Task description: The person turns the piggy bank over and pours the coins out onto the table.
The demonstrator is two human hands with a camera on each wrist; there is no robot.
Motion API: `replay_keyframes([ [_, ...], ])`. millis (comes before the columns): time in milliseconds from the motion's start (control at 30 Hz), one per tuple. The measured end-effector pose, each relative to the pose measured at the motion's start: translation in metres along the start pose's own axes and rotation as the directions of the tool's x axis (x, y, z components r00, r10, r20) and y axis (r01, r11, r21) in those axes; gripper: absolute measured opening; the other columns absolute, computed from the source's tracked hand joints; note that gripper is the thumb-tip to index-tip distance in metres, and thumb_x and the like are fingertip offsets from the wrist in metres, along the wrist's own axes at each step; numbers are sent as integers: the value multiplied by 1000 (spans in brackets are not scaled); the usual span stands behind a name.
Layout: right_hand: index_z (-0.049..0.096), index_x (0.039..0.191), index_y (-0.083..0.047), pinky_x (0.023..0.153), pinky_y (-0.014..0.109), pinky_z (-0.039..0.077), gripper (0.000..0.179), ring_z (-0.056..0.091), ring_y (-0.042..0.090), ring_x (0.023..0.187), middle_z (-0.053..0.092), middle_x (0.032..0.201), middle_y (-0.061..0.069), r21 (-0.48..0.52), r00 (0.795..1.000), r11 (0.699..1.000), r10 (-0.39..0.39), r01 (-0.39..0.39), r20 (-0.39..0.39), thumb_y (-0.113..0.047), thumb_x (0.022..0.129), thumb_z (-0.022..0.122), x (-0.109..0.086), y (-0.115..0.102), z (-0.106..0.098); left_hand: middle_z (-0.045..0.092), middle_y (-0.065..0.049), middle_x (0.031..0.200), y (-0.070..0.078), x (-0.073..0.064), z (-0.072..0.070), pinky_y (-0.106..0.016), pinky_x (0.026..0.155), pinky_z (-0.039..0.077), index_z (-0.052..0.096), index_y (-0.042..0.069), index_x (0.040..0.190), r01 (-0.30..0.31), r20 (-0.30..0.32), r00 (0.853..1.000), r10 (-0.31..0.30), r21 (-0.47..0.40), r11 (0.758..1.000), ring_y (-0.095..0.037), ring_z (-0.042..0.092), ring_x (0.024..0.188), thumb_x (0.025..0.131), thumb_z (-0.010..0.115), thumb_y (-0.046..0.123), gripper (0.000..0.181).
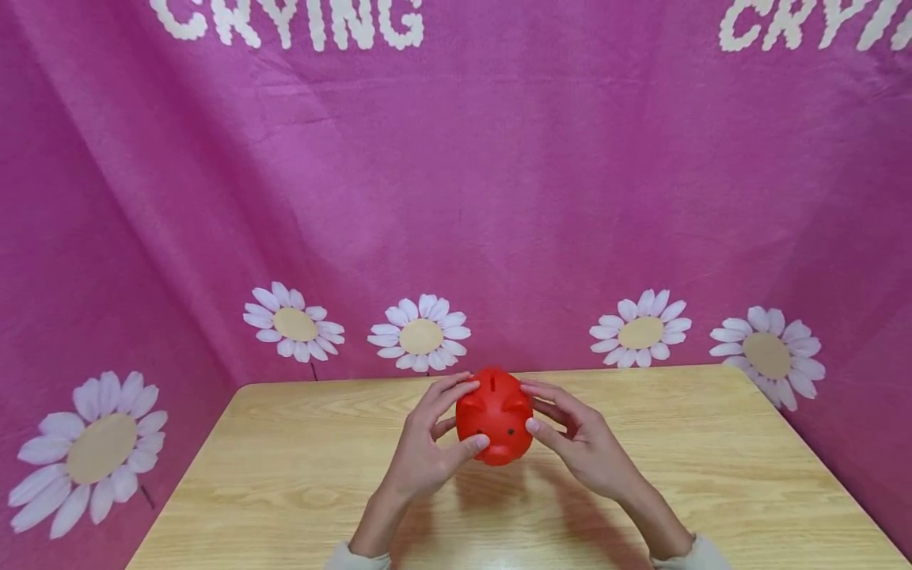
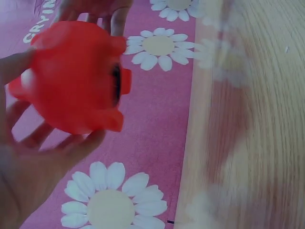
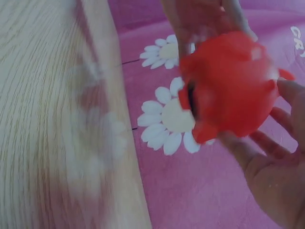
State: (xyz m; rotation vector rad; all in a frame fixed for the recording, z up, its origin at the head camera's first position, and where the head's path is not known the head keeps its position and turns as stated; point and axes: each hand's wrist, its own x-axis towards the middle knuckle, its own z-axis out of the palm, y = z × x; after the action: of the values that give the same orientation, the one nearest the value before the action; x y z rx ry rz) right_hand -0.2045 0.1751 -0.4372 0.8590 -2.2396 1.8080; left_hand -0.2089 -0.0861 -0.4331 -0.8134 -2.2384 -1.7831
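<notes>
A red piggy bank [image 1: 495, 416] is lifted above the table, its snout and dot eyes toward me and a coin slot on top. My left hand [image 1: 426, 443] grips its left side, the thumb by one eye and the fingers curved round the back. From the other side my right hand [image 1: 586, 445] holds it with thumb and curved fingers. In the left wrist view the piggy bank [image 2: 74, 78] shows its stubby feet and a dark round spot on the underside. The right wrist view shows the same belly side, somewhat blurred.
Below lies a light wood-grain table [image 1: 299, 475], with shadows of the hands and piggy bank on it. A pink-purple cloth [image 1: 456, 198] with printed daisies and white lettering hangs behind the table and along its sides.
</notes>
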Motion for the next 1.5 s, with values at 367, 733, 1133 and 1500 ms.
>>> replay_keyframes([
  [367, 57, 154, -8, 97, 34, 64, 58, 66, 12, 136, 55, 159, 21, 13, 1000, 1000, 20, -20, 0, -3, 99, 74, -2, -6, 5, 61, -2, 156, 5, -2, 1, -46, 96, 66, 69, 28, 143, 24, -48, 999, -22, 35, 999, -28, 60, 141, 88, 90, 24, 60],
  [733, 55, 157, -24, 99, 39, 64, 72, 54, -2, 139, 55, 160, 4, -101, 1000, 995, -10, 11, 7, -12, 93, 85, -3, -10, 9, 71, -10, 141, 14, 0, -5, -37, 86, 68, 69, 16, 143, 133, -78, 986, -144, -132, 982, -34, 70, 120, 92, 84, 16, 53],
  [1133, 56, 154, -21, 94, 46, 67, 71, 62, 3, 135, 63, 149, 9, -62, 1000, 998, -20, 20, -5, -6, 90, 85, -4, -12, 10, 74, -9, 133, 19, -1, -3, -34, 81, 69, 69, 17, 142, 155, -75, 984, -161, -84, 984, -33, 70, 119, 93, 83, 20, 51],
  [1500, 50, 154, -1, 91, 30, 66, 62, 68, 1, 123, 59, 144, -17, 91, 997, 995, 41, -35, -71, 4, 97, 74, -2, -13, 7, 60, -8, 157, 20, -3, -4, -37, 95, 66, 51, 20, 159, -56, -29, 998, 55, -31, 998, -36, 61, 139, 91, 80, 18, 75],
])
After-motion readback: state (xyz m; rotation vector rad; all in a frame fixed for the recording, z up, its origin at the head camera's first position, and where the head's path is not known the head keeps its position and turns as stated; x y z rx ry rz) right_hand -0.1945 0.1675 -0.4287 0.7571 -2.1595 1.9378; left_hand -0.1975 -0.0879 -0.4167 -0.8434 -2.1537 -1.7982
